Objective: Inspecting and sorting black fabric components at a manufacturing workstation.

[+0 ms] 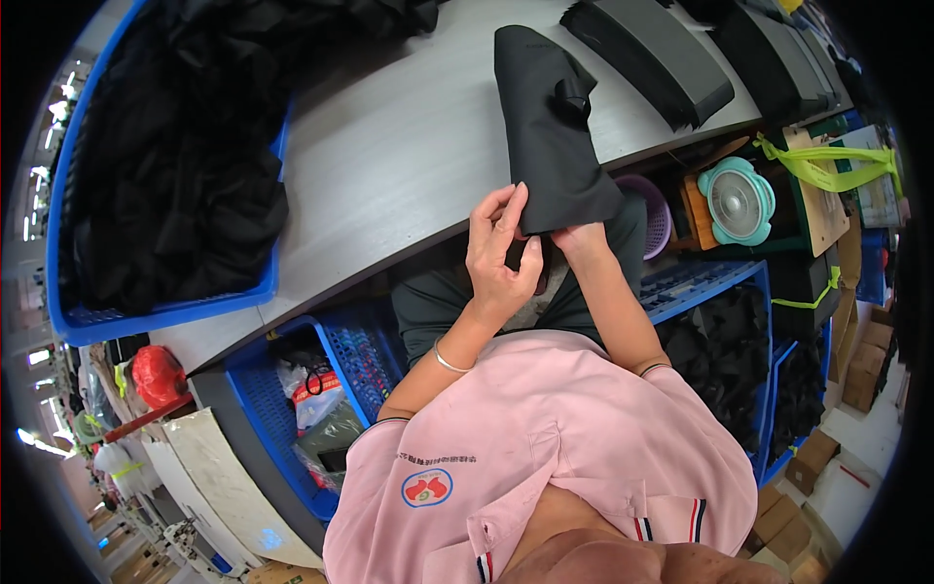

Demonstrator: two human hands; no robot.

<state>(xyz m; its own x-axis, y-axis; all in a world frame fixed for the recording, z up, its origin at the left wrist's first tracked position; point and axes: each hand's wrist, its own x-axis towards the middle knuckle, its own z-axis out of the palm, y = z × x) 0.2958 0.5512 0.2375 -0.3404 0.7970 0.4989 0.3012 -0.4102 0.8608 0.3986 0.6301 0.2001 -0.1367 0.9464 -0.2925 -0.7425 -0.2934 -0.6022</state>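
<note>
A long, folded black fabric piece (550, 146) lies partly on the table, with its near end reaching past the table's front edge over my lap. A small black loop or strap (572, 94) stands up near its right side. My left hand (499, 251) is at the near left corner, its fingertips touching the cloth's edge and its thumb spread apart below. My right hand (581, 238) grips the near end from underneath, and the cloth hides its fingers.
A blue crate (165, 310) heaped with black fabric sits on the table (379, 165) at left. Stacked black pieces (652, 58) lie at far right. Beneath the table edge are a turquoise fan (737, 201), a purple basket (650, 209) and blue crates (365, 365) beside my lap.
</note>
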